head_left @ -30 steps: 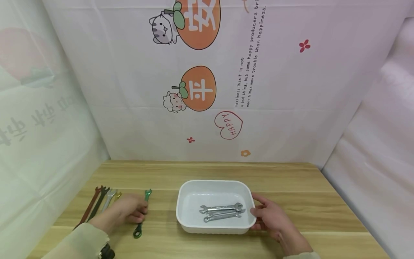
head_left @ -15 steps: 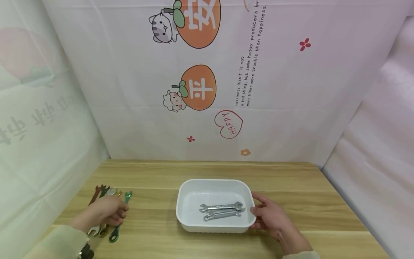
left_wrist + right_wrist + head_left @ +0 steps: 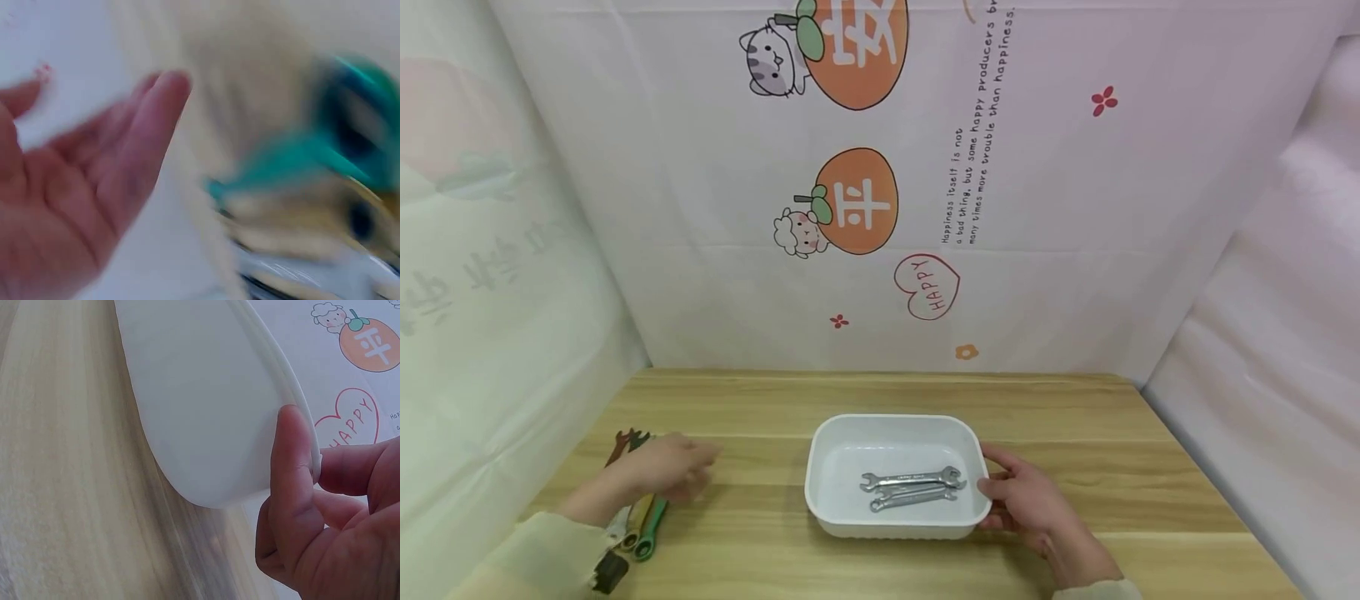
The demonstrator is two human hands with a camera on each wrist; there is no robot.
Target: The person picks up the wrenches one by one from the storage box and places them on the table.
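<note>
My left hand (image 3: pixel 662 468) is blurred at the left of the table, with its fingers extended and nothing held. It is above a row of wrenches; in the left wrist view the palm (image 3: pixel 75 219) stands apart from them. A green wrench (image 3: pixel 650 529) lies nearest, beside a gold wrench (image 3: pixel 636 527) and a silver wrench (image 3: pixel 618 525). Red-brown (image 3: pixel 617 450) and dark (image 3: pixel 637 439) wrench ends show beyond the hand, which hides their middles. My right hand (image 3: pixel 1028 500) grips the right rim of a white plastic bin (image 3: pixel 891 529), thumb and fingers on either side of it.
Inside the bin lie several silver wrenches (image 3: pixel 912 480), one across another. The wood-grain table (image 3: pixel 737 400) ends at a printed white cloth (image 3: pixel 1037 292) at the back. Similar cloth hangs at both sides.
My left hand has carried the green wrench leftward to the other wrenches and let go of it. The fingers have lifted away and straightened. The right hand and bin stay put.
</note>
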